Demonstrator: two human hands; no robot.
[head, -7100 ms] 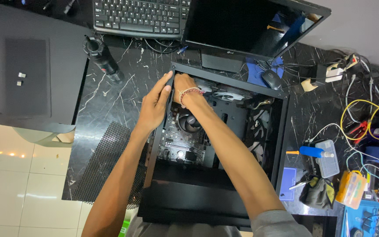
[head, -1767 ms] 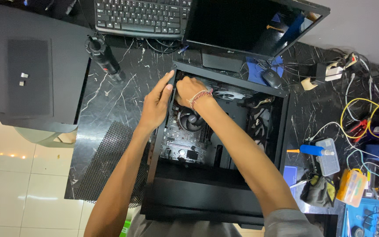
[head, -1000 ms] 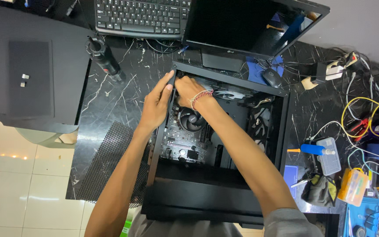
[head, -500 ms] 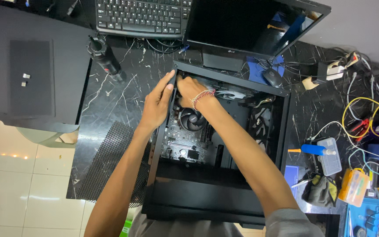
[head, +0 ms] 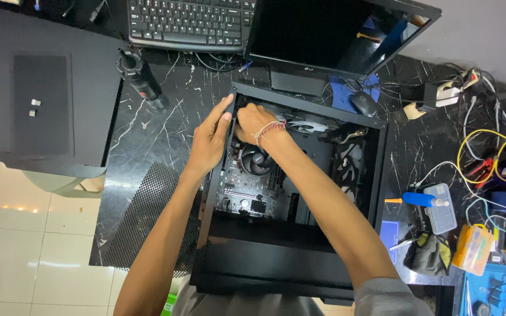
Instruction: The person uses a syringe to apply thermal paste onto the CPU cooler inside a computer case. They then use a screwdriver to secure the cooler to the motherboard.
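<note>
open black computer case (head: 300, 275) lies flat on marbled table (head: 147, 129). left hand (head: 211, 139) grips case's left wall near top corner. right hand (head: 253, 122) curled inside there; whether it holds anything, cannot tell.

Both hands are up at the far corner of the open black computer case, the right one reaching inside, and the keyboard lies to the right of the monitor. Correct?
Not quite. The head view shows the keyboard to the left of the monitor, not the right. The rest holds: left hand on the far rim of the computer case, right hand reaching inside.
</note>
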